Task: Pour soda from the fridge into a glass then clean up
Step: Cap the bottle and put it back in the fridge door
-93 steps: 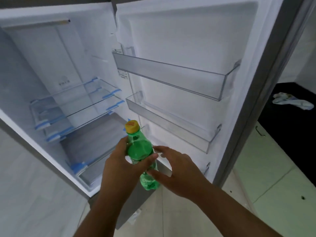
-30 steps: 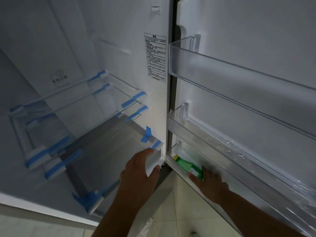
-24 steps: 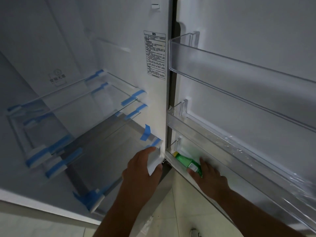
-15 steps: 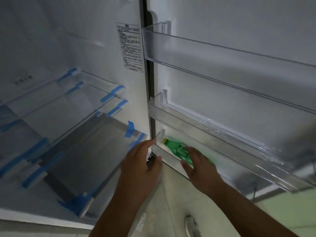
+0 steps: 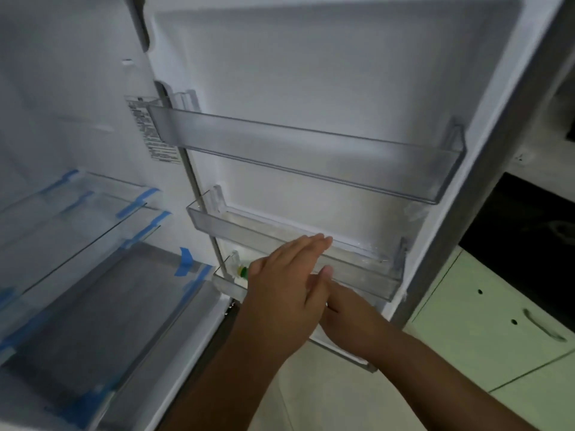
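Observation:
The green soda bottle [image 5: 243,271] lies on its side in the lowest door bin [image 5: 228,286] of the open fridge. Only its yellow cap and green neck show; my hands hide the rest. My left hand [image 5: 286,293] is flat with fingers stretched to the right, in front of the middle door bin [image 5: 367,272], and holds nothing. My right hand [image 5: 345,315] reaches toward the lowest bin from the right. Its fingers are under my left hand, so its grip is hidden.
The fridge door [image 5: 326,88] stands open with an upper clear bin [image 5: 311,157]. To the left are glass shelves with blue tape [image 5: 77,219]. A pale green cabinet with a handle [image 5: 541,328] and a black counter [image 5: 529,244] stand to the right.
My left hand has left the fridge's inner edge and swung right over my right hand. The view has pulled back and up. The bottle stays lying in the lowest door bin.

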Demonstrator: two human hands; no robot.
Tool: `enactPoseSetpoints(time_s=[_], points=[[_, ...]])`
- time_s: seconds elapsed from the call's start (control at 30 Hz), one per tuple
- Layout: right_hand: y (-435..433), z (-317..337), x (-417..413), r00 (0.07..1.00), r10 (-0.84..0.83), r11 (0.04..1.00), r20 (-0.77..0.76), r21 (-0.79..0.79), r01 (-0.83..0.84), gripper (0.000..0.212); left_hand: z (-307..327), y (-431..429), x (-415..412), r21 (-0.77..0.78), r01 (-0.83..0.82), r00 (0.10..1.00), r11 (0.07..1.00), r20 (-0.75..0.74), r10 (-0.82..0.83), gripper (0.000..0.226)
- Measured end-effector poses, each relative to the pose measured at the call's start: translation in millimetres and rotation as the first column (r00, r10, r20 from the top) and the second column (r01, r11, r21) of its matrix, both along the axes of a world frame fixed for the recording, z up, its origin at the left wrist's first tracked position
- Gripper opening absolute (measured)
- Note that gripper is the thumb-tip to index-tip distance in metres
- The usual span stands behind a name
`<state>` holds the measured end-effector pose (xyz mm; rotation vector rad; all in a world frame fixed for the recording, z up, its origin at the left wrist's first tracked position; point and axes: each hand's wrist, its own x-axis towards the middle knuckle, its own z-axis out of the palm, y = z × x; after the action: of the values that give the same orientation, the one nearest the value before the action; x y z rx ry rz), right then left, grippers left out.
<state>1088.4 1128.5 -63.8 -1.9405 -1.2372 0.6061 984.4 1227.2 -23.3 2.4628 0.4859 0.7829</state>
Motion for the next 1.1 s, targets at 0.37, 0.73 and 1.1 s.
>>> enactPoseSetpoints(time_s=[0.37, 0.73, 1.1], points=[[-107.2, 42.8, 37.6, 0.999, -0.017, 0.992, 0.036, 0.129, 0.013, 0.027, 1.6, -76.6, 45.8, -0.005, -0.107, 0.949, 0.994, -0.298, 0.101, 0.068], [-159.2, 57.6, 91.4, 0.895, -0.442, 0.852, -0.059, 0.285, 0.439, 0.027, -10.3, -97.9, 41.7, 0.014, -0.284, 0.918, 0.959, -0.283, 0.277, 0.033], [-156.1, 53.9, 92.0, 0.941, -0.292, 0.887, -0.168, 0.319, 0.333, 0.039, -28.1, -104.2, -8.6, -0.011, -0.435, 0.894, 0.9, -0.12, 0.431, 0.035]])
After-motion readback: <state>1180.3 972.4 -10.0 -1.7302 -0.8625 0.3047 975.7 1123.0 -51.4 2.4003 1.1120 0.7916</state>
